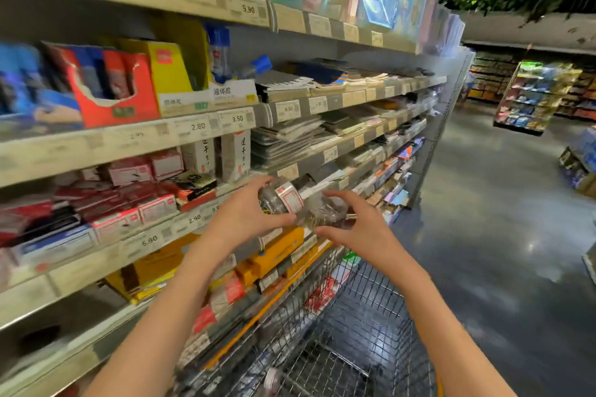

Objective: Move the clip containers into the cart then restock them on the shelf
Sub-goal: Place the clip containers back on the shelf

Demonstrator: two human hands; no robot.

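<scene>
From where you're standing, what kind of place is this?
Most likely a shop's stationery aisle: shelves edged with price tags, stacked notebooks, and a wire shopping cart below the hands.

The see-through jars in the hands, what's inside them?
The left jar shows small dark and coloured bits behind its red-edged label. The right jar holds a brownish, shiny heap. Blur, the label and the fingers hide the rest, so single clips can't be made out.

Clear clip containers wear red-bordered white labels; the cart is grey wire mesh.
</scene>
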